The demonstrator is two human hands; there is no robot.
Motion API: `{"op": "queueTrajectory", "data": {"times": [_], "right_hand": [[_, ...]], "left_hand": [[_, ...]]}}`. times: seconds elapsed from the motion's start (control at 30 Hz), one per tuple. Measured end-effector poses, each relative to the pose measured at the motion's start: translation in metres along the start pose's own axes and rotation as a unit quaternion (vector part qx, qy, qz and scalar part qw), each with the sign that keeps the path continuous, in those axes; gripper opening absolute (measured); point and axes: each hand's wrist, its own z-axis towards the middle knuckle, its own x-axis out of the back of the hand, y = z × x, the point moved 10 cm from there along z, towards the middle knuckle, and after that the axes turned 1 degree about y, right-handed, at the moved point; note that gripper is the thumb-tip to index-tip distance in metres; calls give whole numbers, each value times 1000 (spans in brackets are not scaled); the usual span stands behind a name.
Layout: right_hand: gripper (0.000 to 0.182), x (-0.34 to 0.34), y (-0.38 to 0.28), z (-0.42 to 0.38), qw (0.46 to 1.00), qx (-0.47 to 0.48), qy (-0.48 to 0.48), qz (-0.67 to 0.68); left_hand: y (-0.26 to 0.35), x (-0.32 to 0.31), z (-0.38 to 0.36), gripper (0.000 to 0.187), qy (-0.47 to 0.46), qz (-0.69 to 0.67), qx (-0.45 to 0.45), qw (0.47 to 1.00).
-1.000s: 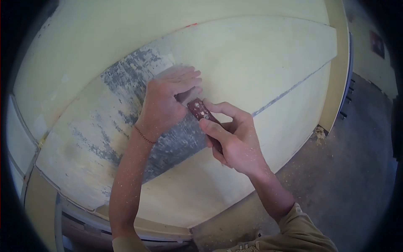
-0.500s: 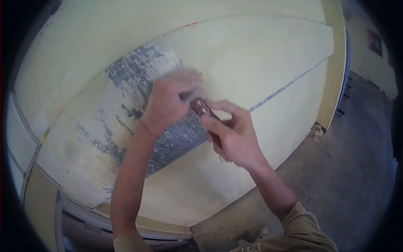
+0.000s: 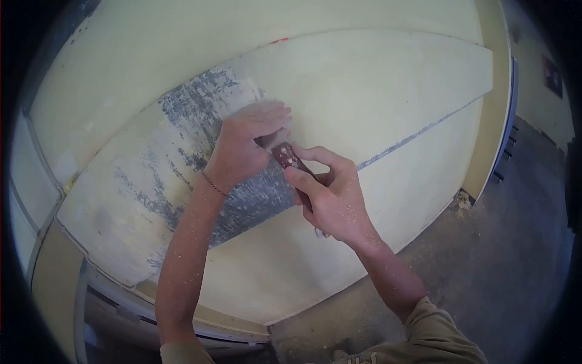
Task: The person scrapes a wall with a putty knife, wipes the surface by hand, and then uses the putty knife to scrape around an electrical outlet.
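My right hand (image 3: 339,197) is wrapped round the brown, riveted handle of a scraper (image 3: 282,151), its thumb along the top. Pale specks dot the handle. My left hand (image 3: 245,142) lies over the far end of the scraper, fingers stretched out and smeared by motion, with the thumb side close to the handle. That hand mostly hides the blade. Behind both hands is a cream-painted panel (image 3: 388,79), with a scraped patch (image 3: 257,203) where grey shows through streaks of paint. Flecks cling to both forearms.
A thin grey seam (image 3: 412,133) runs across the panel to the right. Pale debris (image 3: 463,201) lies by the panel's lower right corner on the grey floor (image 3: 479,273). A ledge (image 3: 182,321) runs along the lower left. A dark picture (image 3: 552,77) hangs at far right.
The view has shifted slightly, so the panel sits a little lower and to the right. Both hands keep nearly the same pose on the scraper; the left fingers stay blurred.
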Motion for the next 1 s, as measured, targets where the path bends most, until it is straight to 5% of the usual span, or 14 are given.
{"op": "queueTrajectory", "data": {"times": [0.23, 0.43, 1.0], "right_hand": [[30, 2, -4, 2, 1000, -2, -16, 7], [27, 4, 4, 9, 1000, 6, -4, 23], [24, -2, -13, 13, 998, 0, -57, -4]], "left_hand": [[-6, 6, 7, 28, -5, -9, 49, 999], [20, -1, 2, 34, -26, 142, -34, 989], [-1, 11, 15, 26, -10, 69, 9, 998]]}}
